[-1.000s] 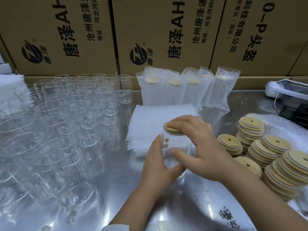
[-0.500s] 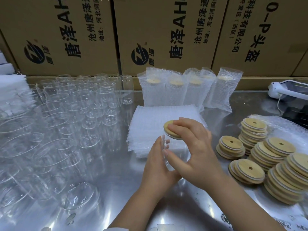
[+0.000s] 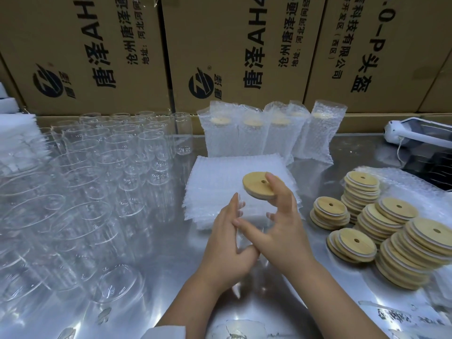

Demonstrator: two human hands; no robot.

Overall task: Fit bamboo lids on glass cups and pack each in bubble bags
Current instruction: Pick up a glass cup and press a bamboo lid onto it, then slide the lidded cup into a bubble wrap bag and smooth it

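A clear glass cup (image 3: 254, 212) with a round bamboo lid (image 3: 256, 185) on its mouth is held above the bubble bags, tilted so the lid's top faces me. My left hand (image 3: 227, 241) holds the cup's left side, fingers up along the glass and thumb underneath. My right hand (image 3: 281, 231) wraps the right side, index finger lying over the lid by its small hole and thumb across the front of the glass. A flat stack of empty bubble bags (image 3: 215, 177) lies right behind the cup. Several bagged cups (image 3: 256, 138) stand at the back.
Several empty glass cups (image 3: 97, 167) crowd the left half of the shiny metal table (image 3: 171, 277). Stacks of bamboo lids (image 3: 391, 228) sit at the right on bubble wrap. Cardboard boxes (image 3: 220, 45) wall the back. A white device (image 3: 415, 133) lies at the far right.
My right hand has lifted from covering the lid to the cup's right side, so the lid's top now shows. The cup has tipped toward me. My left hand has kept its hold.
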